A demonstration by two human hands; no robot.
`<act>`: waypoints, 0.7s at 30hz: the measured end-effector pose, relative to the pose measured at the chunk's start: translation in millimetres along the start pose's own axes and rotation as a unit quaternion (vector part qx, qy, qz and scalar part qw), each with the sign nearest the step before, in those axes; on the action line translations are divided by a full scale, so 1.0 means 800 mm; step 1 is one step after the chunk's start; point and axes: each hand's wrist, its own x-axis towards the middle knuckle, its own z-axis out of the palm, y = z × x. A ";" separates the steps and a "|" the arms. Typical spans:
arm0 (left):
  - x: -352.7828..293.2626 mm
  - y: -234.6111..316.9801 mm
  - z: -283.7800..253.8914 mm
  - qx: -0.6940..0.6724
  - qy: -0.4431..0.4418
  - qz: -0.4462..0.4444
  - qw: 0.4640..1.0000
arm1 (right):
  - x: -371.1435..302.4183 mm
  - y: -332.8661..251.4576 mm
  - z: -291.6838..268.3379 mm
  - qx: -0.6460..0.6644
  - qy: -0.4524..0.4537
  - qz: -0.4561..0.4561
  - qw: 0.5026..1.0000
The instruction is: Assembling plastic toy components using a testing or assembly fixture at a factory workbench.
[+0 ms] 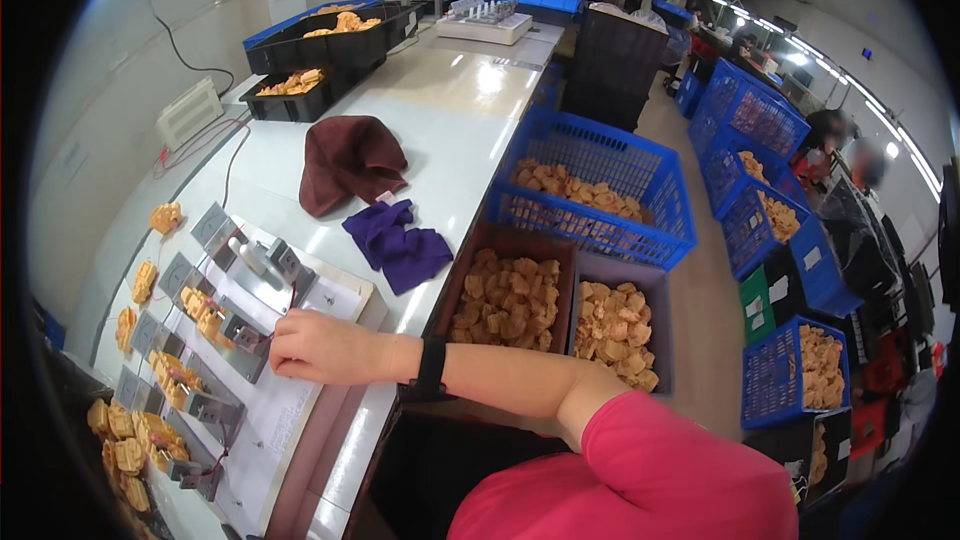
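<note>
My right hand [308, 347] reaches in from the right, a dark watch band on its wrist. Its fingers are curled closed beside the metal clamp block [245, 332] of the second test station; whatever they hold is hidden. Several such stations stand in a row on a white board [280, 420]. A knobbly tan-orange moulded piece [205, 317] sits in the second one, and others sit in the stations nearer me. At the far station [262, 265] I see pale rods and a metal plate, but no tan piece. My left hand is out of view.
Loose tan pieces [143, 282] lie left of the row, with a pile [118, 440] at the lower left. Beyond are a brown cloth [345, 165], a purple cloth [400, 245] and black trays [330, 50]. A blue crate [625, 155] and full bins [650, 290] stand right of the table.
</note>
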 end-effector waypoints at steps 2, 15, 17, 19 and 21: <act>-0.002 0.001 0.000 -0.003 -0.005 -0.002 1.000 | 0.001 -0.001 -0.004 -0.003 -0.015 0.004 1.000; -0.002 0.002 0.001 -0.003 0.013 0.022 1.000 | 0.001 0.004 0.000 0.009 -0.004 -0.012 1.000; 0.000 0.005 0.002 -0.005 0.012 0.017 1.000 | 0.001 0.001 0.004 0.022 -0.001 -0.001 1.000; 0.001 0.000 0.004 0.017 0.013 0.039 0.999 | 0.002 0.002 -0.003 0.009 -0.007 -0.004 1.000; 0.001 -0.001 0.002 0.016 0.009 0.029 0.999 | 0.000 -0.002 -0.004 -0.001 -0.014 -0.008 1.000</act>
